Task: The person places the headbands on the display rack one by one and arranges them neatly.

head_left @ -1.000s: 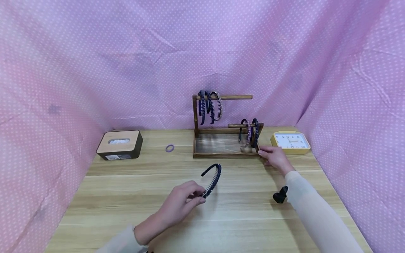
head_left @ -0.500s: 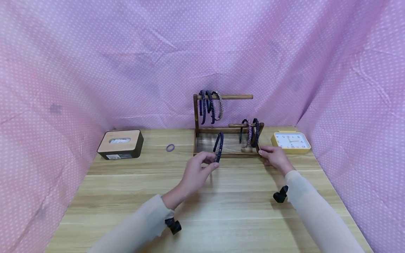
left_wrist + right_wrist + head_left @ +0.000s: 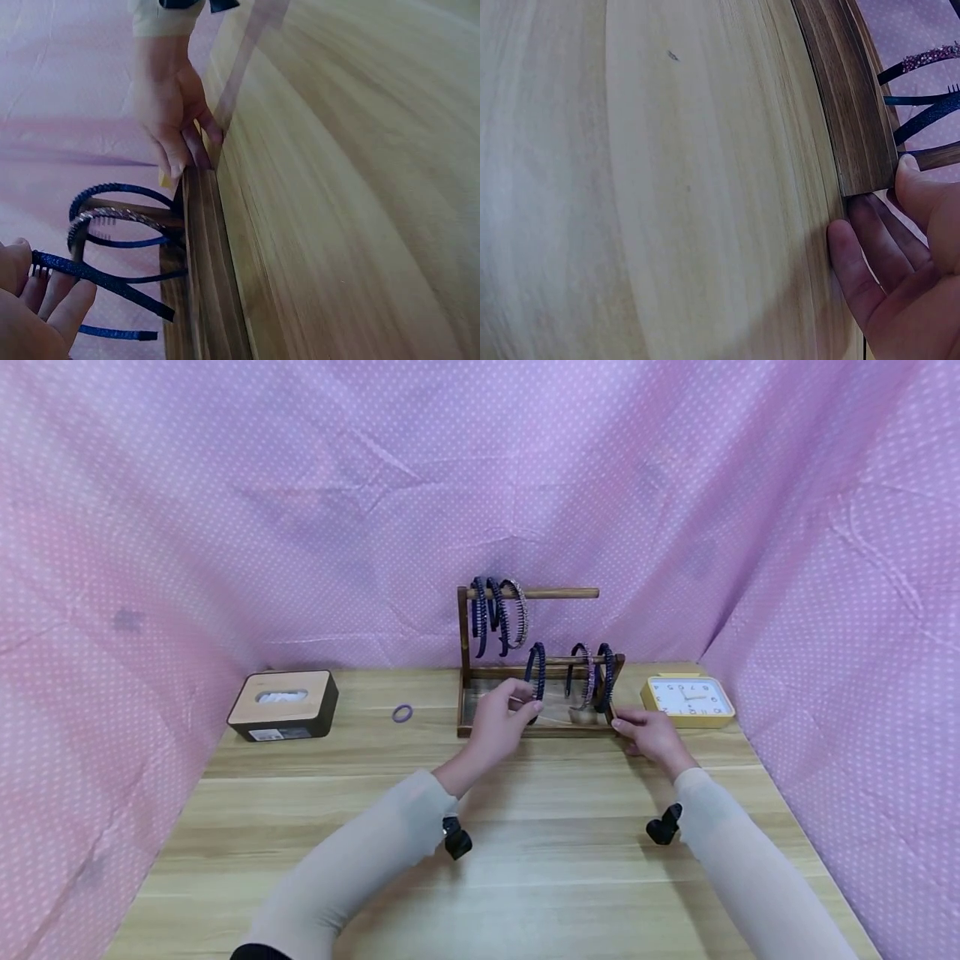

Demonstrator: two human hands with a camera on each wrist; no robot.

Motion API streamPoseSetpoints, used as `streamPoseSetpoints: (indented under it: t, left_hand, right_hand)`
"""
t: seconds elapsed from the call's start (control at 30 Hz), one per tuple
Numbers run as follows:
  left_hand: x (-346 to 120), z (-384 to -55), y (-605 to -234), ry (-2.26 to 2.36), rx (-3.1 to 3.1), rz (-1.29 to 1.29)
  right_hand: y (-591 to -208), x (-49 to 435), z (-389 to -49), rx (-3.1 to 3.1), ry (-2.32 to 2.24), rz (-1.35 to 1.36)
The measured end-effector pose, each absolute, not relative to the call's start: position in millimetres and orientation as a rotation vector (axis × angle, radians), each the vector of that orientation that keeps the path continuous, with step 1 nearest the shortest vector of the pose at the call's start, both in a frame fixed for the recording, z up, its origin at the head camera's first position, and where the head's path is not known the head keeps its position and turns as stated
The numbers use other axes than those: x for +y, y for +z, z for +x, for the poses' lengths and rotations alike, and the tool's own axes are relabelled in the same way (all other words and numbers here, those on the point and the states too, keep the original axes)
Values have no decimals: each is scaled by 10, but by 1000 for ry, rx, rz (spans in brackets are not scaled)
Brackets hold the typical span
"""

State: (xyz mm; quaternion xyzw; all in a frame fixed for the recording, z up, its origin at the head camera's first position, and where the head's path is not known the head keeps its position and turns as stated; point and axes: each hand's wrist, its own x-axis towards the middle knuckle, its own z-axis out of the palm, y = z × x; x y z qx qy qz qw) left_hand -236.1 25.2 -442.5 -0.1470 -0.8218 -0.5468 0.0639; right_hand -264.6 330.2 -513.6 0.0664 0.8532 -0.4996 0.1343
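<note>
My left hand (image 3: 497, 720) pinches a dark toothed headband (image 3: 540, 667) by its side, upright over the tray of the wooden headband rack (image 3: 555, 733). In the head view its arch stands at the free left end of the lower bar. Seen from the left wrist, the headband (image 3: 112, 283) slants out from between thumb and fingers, its tip close to the rack's edge. My right hand (image 3: 652, 737) holds the rack's front right corner, thumb on the upright side and fingers against the end, as the right wrist view of the rack (image 3: 851, 97) shows.
A pink beaded headband (image 3: 588, 677) and a dark headband (image 3: 607, 681) hang on the lower bar. Several more hang at the left of the upper bar (image 3: 562, 593). A purple ring (image 3: 402, 713) and tissue box (image 3: 283, 706) lie left; a yellow clock (image 3: 690, 700) sits right.
My left hand has carried the dark headband forward and right, from over the table to the lower bar's left end. The right hand keeps its place at the rack's corner.
</note>
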Motion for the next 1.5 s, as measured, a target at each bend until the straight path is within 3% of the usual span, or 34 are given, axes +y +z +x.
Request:
streamPoseSetpoints:
  t: [0.47,1.5]
  left_hand:
    - [615,-2718,-4508,-1638,-2581,-312]
    - [883,-2817,-4518,-1825,-2594,-117]
  right_hand:
    - [-5125,3305,-2639,2465,-1442,164]
    - [-5111,3309,-2671,2466,-1436,186]
